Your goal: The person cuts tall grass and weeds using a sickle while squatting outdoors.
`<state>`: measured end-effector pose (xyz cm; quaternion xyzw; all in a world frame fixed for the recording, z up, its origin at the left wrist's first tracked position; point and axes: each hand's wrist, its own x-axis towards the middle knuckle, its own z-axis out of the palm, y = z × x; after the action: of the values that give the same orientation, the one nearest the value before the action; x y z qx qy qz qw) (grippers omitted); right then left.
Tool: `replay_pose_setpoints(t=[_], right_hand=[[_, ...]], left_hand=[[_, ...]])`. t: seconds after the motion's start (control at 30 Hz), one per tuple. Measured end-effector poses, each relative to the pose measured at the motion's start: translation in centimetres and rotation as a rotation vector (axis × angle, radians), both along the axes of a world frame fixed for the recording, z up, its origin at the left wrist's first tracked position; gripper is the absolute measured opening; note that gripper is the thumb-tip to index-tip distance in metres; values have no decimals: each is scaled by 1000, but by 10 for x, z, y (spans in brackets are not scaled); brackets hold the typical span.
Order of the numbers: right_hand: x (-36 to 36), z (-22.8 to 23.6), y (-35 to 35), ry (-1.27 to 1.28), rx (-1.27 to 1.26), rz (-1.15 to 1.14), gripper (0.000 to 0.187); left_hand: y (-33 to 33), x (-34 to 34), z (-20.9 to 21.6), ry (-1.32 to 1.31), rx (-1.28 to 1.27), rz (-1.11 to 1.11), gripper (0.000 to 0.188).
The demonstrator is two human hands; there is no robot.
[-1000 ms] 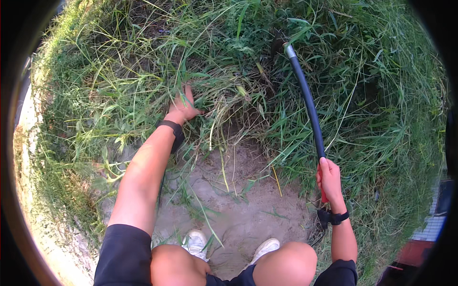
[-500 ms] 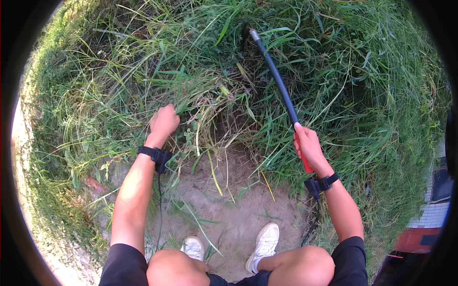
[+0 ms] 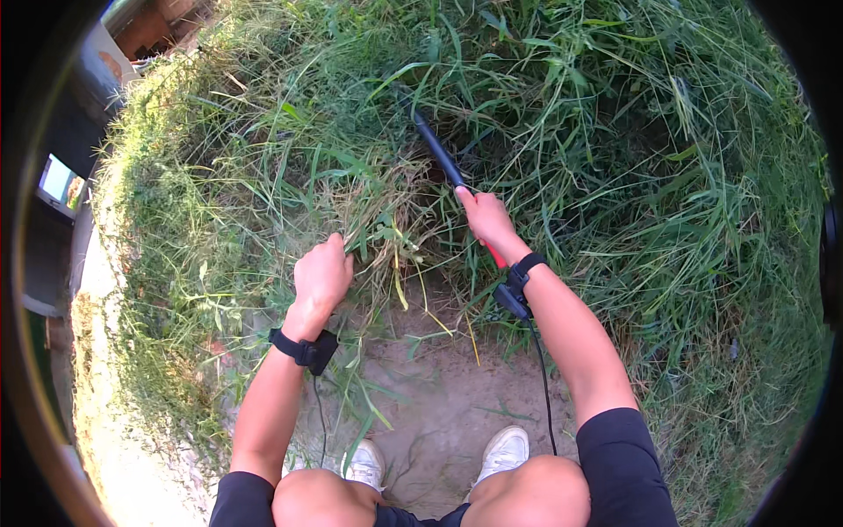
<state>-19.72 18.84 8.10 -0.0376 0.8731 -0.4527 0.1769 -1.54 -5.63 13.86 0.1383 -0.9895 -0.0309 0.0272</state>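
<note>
My left hand (image 3: 322,274) is closed on grass at the near edge of the growth, its fingers curled away from view. A clump of dry, straw-coloured stems (image 3: 386,206) lies just beyond and to the right of it. My right hand (image 3: 488,218) is wrapped around the red grip of a long tool with a black shaft (image 3: 435,149). The shaft slants forward and left into the grass behind the clump, where leaves hide the tool's head.
Dense green grass (image 3: 615,193) spreads ahead and to both sides. Bare soil (image 3: 421,386) lies between it and my white shoes (image 3: 503,452). Cables hang from the black wrist straps (image 3: 303,349). A building with a window (image 3: 61,184) stands at the far left.
The tool has come nearer and to the left with my right hand, its far end now sunk in grass. My left hand sits slightly lower and further right. The view has shifted, bringing the building in.
</note>
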Motion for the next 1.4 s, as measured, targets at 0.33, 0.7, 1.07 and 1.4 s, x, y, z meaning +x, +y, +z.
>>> replay_pose_setpoints(t=[0.33,0.7,1.07,1.4], right_hand=[[194,36,218,-442,-297,-313,46],[157,30,161,-347,-291,-162,49],[436,108,308,-311,257,-285,37],[322,83,232,-85,-64,-237,35]], left_hand=[[6,49,-13,55,71,-162,22],[8,65,-37,-8,-33,-191,18],[-33,102,-80,16,-144,-275,18],[-29,134,-46,134,-55,-257,14]])
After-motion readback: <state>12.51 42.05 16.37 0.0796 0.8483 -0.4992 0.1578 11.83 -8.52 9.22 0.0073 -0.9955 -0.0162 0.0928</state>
